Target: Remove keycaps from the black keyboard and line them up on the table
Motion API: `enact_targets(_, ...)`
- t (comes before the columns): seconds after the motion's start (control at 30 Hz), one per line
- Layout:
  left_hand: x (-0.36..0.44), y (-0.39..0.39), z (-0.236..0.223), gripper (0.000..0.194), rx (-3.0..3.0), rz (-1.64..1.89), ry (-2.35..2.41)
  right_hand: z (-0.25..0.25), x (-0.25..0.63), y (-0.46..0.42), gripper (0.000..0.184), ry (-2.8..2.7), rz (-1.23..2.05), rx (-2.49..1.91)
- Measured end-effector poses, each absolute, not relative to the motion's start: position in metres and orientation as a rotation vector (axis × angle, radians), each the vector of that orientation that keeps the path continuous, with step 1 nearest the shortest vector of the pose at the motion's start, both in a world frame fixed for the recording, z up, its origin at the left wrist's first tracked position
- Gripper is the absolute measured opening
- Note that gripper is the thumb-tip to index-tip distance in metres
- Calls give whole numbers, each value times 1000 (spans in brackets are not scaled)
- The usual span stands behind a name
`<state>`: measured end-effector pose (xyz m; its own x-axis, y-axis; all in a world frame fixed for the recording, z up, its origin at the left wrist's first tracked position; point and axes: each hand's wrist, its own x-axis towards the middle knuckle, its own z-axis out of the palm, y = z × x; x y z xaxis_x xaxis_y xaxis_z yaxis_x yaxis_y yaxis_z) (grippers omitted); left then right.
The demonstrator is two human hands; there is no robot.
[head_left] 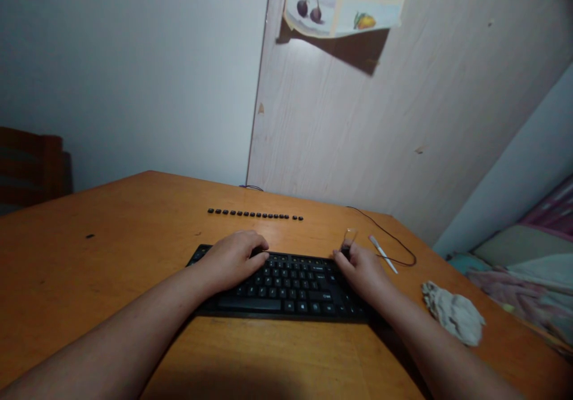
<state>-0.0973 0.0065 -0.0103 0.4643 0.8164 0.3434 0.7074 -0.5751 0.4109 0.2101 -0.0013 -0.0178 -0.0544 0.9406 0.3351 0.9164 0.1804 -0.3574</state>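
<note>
A black keyboard [293, 286] lies on the wooden table in front of me, and its top row of keys looks bare of caps. Across its left part rests my left hand [233, 259], with thumb and fingers closed over the back edge; the hand covers the keys under it. My right hand [366, 271] is at the keyboard's right end, its thumb and fingers closed on a keycap puller [350, 235] whose thin wire loop points up and away. Behind the keyboard, small black keycaps [252, 214] stand in a row, two of them set slightly apart at the right.
To the right lie a white pen-like stick [383, 254], a dark cable [405, 262] and a crumpled light cloth [454, 313]. A small black piece [90, 236] sits on the table [134, 209] at left. A wall [335, 125] rises behind; a wooden chair [31, 167] stands far left.
</note>
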Motion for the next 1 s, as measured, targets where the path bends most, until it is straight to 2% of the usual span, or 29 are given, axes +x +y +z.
enact_targets(0.37, -99, 8, -12, 25, 2527, 739, 1300, -16, 210, -1, 21, -1909, 18, -1735)
enact_targets(0.6, -99, 9, -13, 25, 2544, 729, 1294, -15, 204, -9, 21, -1994, -133, -1764)
enact_targets(1.0, -99, 7, -8, 23, 2549, 721, 1292, -26, 220, 5, 26, -1753, 44, -1627)
